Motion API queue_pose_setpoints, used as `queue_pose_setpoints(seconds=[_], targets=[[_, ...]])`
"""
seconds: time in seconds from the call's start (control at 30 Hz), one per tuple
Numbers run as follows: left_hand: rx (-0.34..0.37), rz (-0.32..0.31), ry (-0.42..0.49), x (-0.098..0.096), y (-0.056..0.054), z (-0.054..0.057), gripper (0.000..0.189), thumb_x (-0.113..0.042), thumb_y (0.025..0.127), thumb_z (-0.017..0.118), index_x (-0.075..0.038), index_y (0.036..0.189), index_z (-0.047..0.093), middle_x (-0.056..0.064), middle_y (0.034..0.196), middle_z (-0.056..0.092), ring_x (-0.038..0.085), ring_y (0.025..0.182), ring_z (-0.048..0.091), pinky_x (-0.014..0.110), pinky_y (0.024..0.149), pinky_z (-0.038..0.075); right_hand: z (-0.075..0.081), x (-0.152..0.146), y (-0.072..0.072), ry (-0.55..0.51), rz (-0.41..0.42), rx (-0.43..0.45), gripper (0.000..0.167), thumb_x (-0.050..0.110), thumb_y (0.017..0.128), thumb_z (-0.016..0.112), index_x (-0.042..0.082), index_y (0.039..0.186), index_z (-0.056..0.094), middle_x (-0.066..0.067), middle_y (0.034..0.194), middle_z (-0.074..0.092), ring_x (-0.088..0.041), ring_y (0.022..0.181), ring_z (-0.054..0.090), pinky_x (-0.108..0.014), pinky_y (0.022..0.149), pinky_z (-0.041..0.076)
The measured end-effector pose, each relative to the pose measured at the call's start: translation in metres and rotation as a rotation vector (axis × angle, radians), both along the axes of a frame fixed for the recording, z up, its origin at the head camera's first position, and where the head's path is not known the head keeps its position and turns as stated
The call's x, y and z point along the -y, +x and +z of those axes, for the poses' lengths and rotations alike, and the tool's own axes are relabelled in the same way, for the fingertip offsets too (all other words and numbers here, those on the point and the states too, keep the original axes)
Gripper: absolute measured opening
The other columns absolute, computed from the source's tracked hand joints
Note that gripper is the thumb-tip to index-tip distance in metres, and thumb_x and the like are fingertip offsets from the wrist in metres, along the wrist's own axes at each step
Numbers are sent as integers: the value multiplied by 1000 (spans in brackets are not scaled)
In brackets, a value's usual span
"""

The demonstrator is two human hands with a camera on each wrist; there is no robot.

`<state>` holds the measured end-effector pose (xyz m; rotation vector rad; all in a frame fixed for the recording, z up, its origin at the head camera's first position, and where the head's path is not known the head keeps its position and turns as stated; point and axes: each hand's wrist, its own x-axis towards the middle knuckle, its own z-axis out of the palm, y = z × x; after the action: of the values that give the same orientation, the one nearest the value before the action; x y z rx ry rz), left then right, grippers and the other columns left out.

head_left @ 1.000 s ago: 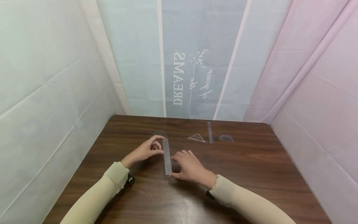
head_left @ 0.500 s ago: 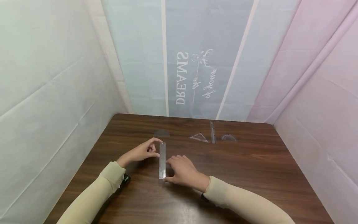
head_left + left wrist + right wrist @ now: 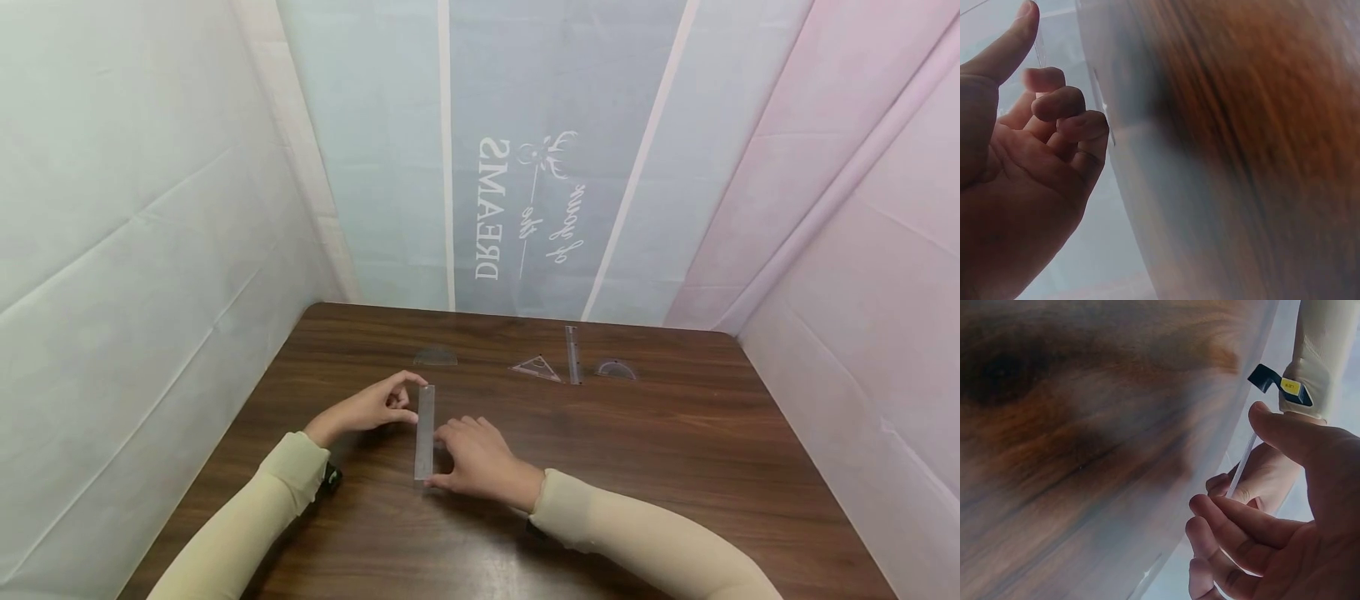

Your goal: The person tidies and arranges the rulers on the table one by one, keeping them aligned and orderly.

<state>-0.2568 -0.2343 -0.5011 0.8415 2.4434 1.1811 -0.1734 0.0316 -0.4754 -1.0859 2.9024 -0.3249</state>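
Note:
In the head view, a clear plastic ruler [image 3: 425, 433] stands lengthwise between my two hands, left of the middle of the table. My left hand [image 3: 372, 406] holds its far left part, the index finger at the top end and the thumb on the left edge; the other fingers curl inward. My right hand [image 3: 483, 460] grips the near right part, with its thumb at the bottom corner and fingertips along the right edge. From the right wrist, the ruler [image 3: 1242, 465] appears edge-on as a thin strip between thumb and fingers.
Near the back of the brown wooden table [image 3: 675, 467] lie a faint clear protractor [image 3: 435, 357], a clear set square [image 3: 537, 367], a narrow ruler [image 3: 573, 354] and another protractor [image 3: 617, 369]. Pale cloth walls [image 3: 150, 208] enclose the table at the back and sides.
Both hands have shifted left and slightly nearer with the ruler between them. The protractor behind the left hand, partly covered before, now shows whole. The head view has also shifted slightly.

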Motion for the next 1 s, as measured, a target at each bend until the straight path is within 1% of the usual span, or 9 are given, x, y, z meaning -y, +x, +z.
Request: queue_pose_setpoints(seconds=[0.1, 0.23, 0.43, 0.53, 0.67, 0.83, 1.0], targets=[[5, -2, 0, 3, 0, -1, 57, -19, 101, 78, -7, 150, 50, -1, 85, 49, 11, 72, 42, 27, 68, 39, -2, 4, 0, 0, -2, 4, 61, 62, 83, 88, 15, 120, 76, 6, 108, 72, -12, 95, 62, -35, 87, 56], [32, 7, -8, 5, 1, -4, 56, -18, 101, 78, -7, 148, 52, 1, 87, 49, 14, 73, 41, 28, 69, 38, -8, 8, 0, -6, 7, 15, 60, 62, 83, 88, 15, 118, 75, 7, 104, 70, -10, 88, 59, -29, 77, 53], [47, 7, -21, 8, 0, -7, 54, -17, 100, 78, -6, 147, 53, 6, 90, 52, 17, 74, 42, 30, 69, 37, -17, 12, -2, -5, 26, 6, 59, 63, 83, 88, 14, 113, 74, 10, 96, 65, -7, 80, 52, -25, 68, 47], [40, 11, -44, 9, -1, -8, 53, -20, 100, 79, -9, 146, 55, 5, 92, 53, 16, 75, 43, 30, 70, 38, -18, 14, -2, 2, 29, -1, 59, 64, 83, 87, 15, 111, 73, 9, 95, 64, -8, 80, 51, -25, 68, 47], [19, 18, -83, 11, -2, -8, 53, -24, 99, 80, -11, 145, 57, 6, 93, 53, 16, 78, 45, 31, 73, 39, -19, 18, -2, 21, 23, -11, 60, 66, 83, 86, 16, 114, 74, 8, 99, 66, -10, 86, 55, -28, 73, 51], [-18, 6, -108, 13, -4, -10, 53, -25, 98, 82, -10, 143, 59, 6, 94, 53, 16, 80, 45, 31, 75, 39, -19, 24, 0, 64, 16, -38, 62, 69, 83, 84, 16, 115, 74, 7, 103, 67, -12, 93, 60, -31, 79, 55], [-23, -4, -115, 14, -4, -13, 52, -24, 98, 81, -10, 143, 59, 7, 93, 53, 15, 79, 45, 32, 74, 39, -23, 27, 2, 79, 20, -58, 64, 71, 84, 82, 15, 115, 75, 5, 104, 66, -14, 92, 61, -33, 80, 56]])
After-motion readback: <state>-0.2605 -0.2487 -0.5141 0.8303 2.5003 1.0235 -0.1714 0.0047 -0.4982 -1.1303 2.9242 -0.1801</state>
